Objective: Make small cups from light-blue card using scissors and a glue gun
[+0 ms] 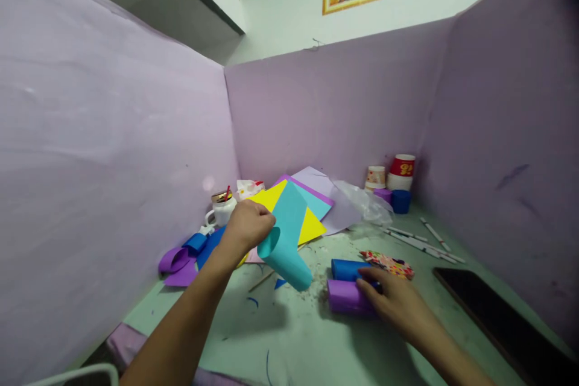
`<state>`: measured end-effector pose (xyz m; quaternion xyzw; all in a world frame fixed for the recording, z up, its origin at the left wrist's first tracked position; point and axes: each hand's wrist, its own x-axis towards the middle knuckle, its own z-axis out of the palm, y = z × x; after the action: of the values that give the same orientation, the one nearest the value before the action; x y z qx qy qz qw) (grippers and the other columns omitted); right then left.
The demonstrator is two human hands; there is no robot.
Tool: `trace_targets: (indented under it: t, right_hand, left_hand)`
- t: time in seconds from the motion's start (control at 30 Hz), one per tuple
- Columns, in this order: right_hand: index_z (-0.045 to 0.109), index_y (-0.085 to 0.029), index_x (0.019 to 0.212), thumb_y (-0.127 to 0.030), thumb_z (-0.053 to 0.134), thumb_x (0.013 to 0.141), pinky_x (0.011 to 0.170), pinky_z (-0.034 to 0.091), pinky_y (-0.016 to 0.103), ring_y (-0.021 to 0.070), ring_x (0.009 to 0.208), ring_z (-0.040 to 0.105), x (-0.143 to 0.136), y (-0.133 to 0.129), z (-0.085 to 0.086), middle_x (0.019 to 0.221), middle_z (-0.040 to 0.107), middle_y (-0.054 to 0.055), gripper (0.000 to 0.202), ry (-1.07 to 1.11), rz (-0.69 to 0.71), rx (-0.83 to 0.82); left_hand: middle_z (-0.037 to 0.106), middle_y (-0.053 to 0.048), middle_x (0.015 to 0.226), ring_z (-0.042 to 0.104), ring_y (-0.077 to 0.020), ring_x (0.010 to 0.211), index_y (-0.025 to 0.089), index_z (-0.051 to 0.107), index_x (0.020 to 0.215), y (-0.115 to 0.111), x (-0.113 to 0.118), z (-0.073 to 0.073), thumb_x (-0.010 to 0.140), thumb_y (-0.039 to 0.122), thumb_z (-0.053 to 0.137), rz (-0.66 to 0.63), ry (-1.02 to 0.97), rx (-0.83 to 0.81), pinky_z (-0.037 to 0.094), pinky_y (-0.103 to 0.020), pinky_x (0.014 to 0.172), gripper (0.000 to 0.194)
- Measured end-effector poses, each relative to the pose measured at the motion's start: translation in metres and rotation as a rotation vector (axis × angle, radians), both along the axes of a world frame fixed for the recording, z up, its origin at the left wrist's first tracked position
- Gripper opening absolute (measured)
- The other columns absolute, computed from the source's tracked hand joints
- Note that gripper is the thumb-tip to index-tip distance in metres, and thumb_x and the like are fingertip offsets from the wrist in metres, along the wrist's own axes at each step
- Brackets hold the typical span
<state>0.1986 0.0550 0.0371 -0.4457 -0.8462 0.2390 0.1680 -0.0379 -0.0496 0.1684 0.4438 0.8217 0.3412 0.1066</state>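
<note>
In the head view, a teal sheet (288, 247) was held above the table (316, 347), its edge gripped by the closed fingers of the left hand (250, 224). Its near end was curled; its far end appeared flat, so rolling was judged incomplete. At right, a blue roll (347, 269) and a purple roll (346, 297) were judged formed. The right hand (395, 298) was placed there, fingers bent; whether either was gripped could not be told. A far yellow sheet (313, 227) was unrolled.

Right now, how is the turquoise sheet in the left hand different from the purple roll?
The turquoise sheet is held by the left hand; the purple roll is at the right hand. The turquoise sheet has a flattish part and a curled part; the purple roll shows only a tube shape. Both have curved surfaces.
</note>
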Motion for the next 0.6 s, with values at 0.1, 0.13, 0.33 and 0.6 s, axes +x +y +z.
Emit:
trace_targets:
  t: [0.1, 0.13, 0.33, 0.6]
  right_hand:
    - [0.068, -0.015, 0.106, -0.041, 0.036, 0.083, 0.086, 0.046, 0.042, 0.0306, 0.098, 0.064, -0.007, -0.008, -0.002, 0.105, 0.07, 0.011, 0.047, -0.008, 0.104, -0.064]
    - [0.068, -0.016, 0.107, -0.043, 0.038, 0.082, 0.086, 0.046, 0.046, 0.033, 0.099, 0.063, -0.007, -0.011, -0.001, 0.106, 0.07, 0.012, 0.047, -0.017, 0.068, -0.042]
    - [0.05, -0.022, 0.13, -0.046, 0.076, 0.058, 0.103, 0.029, 0.055, 0.0396, 0.123, 0.042, -0.029, -0.034, 0.017, 0.13, 0.053, 0.014, 0.08, 0.407, 0.158, 0.097]
    - [0.011, -0.036, 0.142, -0.026, 0.088, 0.043, 0.099, 0.035, 0.049, 0.0324, 0.133, 0.028, -0.083, -0.055, -0.006, 0.151, 0.019, 0.01, 0.125, 0.905, 0.39, -0.779]
  left_hand:
    - [0.049, 0.006, 0.056, 0.046, -0.0097, 0.054, 0.015, 0.055, 0.058, -0.006, 0.004, 0.004, 0.078, 0.023, 0.062, -0.013, 0.134, -0.007, 0.039, -0.025, 0.055, 0.023]
    - [0.042, 0.007, 0.049, 0.042, -0.0097, 0.05, 0.016, 0.051, 0.051, -0.008, 0.004, 0.003, 0.074, 0.018, 0.061, -0.011, 0.161, 0.005, 0.034, -0.024, 0.053, 0.026]
    - [0.034, 0.003, 0.04, 0.035, -0.0119, 0.044, 0.02, 0.04, 0.035, -0.011, 0.006, -0.012, 0.06, 0.013, 0.05, 0.002, 0.195, 0.123, 0.02, -0.029, 0.05, 0.027]
    - [0.033, 0.004, 0.045, 0.033, -0.011, 0.048, 0.019, 0.039, 0.042, -0.032, 0.036, -0.019, 0.067, 0.02, 0.048, -0.116, 0.161, 0.253, 0.021, -0.028, 0.051, 0.026]
